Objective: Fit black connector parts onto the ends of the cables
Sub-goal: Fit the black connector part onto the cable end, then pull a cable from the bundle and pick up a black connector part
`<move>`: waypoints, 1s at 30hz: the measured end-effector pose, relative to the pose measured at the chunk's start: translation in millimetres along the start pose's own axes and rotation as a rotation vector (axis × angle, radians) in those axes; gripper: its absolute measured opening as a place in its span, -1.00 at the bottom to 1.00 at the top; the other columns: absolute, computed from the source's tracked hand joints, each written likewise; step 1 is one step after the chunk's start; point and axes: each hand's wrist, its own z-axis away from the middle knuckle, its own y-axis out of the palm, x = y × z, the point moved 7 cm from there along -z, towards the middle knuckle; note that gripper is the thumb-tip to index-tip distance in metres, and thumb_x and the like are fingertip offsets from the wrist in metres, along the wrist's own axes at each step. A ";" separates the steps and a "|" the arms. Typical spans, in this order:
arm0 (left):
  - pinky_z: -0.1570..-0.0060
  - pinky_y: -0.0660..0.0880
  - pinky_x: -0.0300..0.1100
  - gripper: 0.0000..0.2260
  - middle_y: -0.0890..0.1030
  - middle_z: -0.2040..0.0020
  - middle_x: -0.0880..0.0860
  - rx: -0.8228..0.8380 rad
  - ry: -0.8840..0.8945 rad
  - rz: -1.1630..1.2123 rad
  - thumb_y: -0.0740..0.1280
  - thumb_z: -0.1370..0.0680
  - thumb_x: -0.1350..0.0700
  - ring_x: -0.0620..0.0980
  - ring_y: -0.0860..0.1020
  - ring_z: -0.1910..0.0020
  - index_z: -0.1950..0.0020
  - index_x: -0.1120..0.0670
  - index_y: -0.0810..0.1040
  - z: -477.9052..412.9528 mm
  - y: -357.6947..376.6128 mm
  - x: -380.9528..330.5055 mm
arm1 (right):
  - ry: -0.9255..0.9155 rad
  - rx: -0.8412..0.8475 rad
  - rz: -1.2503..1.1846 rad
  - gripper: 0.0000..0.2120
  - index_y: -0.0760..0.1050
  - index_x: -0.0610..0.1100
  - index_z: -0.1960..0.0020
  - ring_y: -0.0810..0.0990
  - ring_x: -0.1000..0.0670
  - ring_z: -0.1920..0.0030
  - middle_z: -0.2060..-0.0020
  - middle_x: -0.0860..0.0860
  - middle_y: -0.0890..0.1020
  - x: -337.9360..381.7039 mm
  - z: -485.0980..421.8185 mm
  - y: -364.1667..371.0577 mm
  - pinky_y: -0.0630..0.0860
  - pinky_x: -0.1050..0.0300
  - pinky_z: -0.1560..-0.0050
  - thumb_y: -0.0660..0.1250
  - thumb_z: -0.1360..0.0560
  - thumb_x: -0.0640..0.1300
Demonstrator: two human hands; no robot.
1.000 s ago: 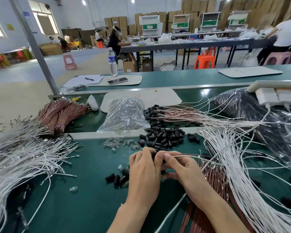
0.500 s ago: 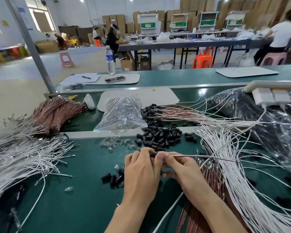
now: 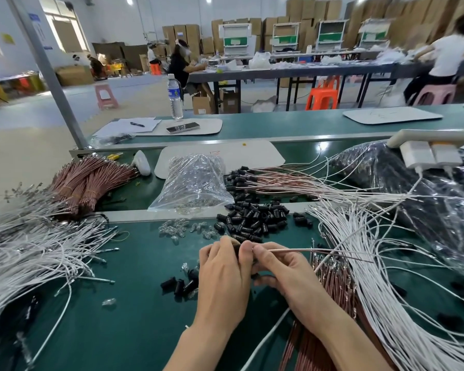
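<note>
My left hand (image 3: 223, 274) and my right hand (image 3: 281, 269) meet fingertip to fingertip at the middle of the green bench. The right hand pinches a thin brown cable (image 3: 319, 251) that runs off to the right. The left hand's fingers curl round the cable's end; a small dark part shows between them, mostly hidden. A heap of black connector parts (image 3: 252, 220) lies just beyond the hands. A few more black connectors (image 3: 180, 285) lie left of my left hand. Finished brown cables with black ends (image 3: 273, 180) rest further back.
White cables (image 3: 32, 253) spread over the left side, more white cables (image 3: 386, 285) on the right over brown ones (image 3: 332, 271). A clear bag (image 3: 193, 183), small clear parts (image 3: 185, 228), a brown cable bundle (image 3: 89, 180) and black bags (image 3: 426, 204) surround the work spot. People sit at far tables.
The hands have stayed together at the same spot. The brown cable now sticks out straighter to the right from the right hand's pinch.
</note>
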 end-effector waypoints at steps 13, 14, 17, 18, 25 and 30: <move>0.10 0.56 -0.23 -0.78 0.65 0.18 -0.07 -0.243 -0.369 0.780 0.30 -0.56 -0.06 -0.11 0.60 0.20 -0.09 0.04 0.58 -10.3 -59.6 32.6 | -0.106 -0.335 -0.324 -0.79 0.74 -0.12 0.00 0.71 0.02 0.24 0.09 -0.15 0.74 30.3 14.5 -44.5 0.63 0.22 0.30 0.45 -0.41 -0.10; 0.09 0.55 -0.19 -0.79 0.64 0.20 -0.04 -0.251 -0.412 0.843 0.31 -0.56 -0.02 -0.07 0.59 0.20 -0.09 0.07 0.59 -9.7 -63.3 36.7 | -0.119 -0.346 -0.305 -0.79 0.74 -0.12 0.00 0.70 0.02 0.24 0.09 -0.15 0.74 34.6 16.4 -45.6 0.63 0.22 0.31 0.44 -0.41 -0.10; 0.06 0.49 -0.11 -0.86 0.62 0.20 0.03 -0.255 -0.499 1.011 0.30 -0.62 0.09 -0.03 0.56 0.22 -0.05 0.11 0.61 -10.2 -70.4 39.4 | -0.181 -0.371 -0.177 -0.78 0.75 -0.06 0.02 0.70 0.02 0.22 0.08 -0.13 0.75 55.3 25.0 -50.2 0.63 0.22 0.29 0.45 -0.38 -0.04; 0.07 0.50 -0.10 -0.86 0.63 0.21 0.03 -0.248 -0.510 1.039 0.30 -0.63 0.10 -0.05 0.56 0.25 -0.06 0.12 0.61 -12.4 -72.4 37.0 | -0.212 -0.374 -0.105 -0.77 0.75 -0.02 0.01 0.71 0.02 0.20 0.08 -0.11 0.75 65.5 27.9 -51.6 0.63 0.23 0.28 0.46 -0.38 0.00; 0.20 0.58 -0.21 -0.83 0.67 0.20 -0.05 -0.109 -0.472 1.058 0.32 -0.64 0.01 -0.13 0.60 0.26 -0.04 0.10 0.59 -93.2 -66.0 -3.0 | -0.367 -0.344 0.175 -0.77 0.70 -0.02 0.04 0.72 0.03 0.13 0.05 0.00 0.75 164.6 -12.0 -67.4 0.63 0.22 0.19 0.39 -0.51 0.12; -0.07 0.65 -0.03 -0.55 0.55 -0.20 0.19 0.113 -0.619 0.741 0.26 -0.68 -0.01 0.11 0.63 -0.12 -0.46 0.23 0.33 -147.0 -28.7 -1.3 | 0.122 -0.418 0.465 -0.62 0.56 -0.32 -0.17 0.73 -0.08 0.09 0.07 -0.15 0.72 132.6 -64.8 -113.0 0.67 0.12 0.14 0.37 -0.58 0.00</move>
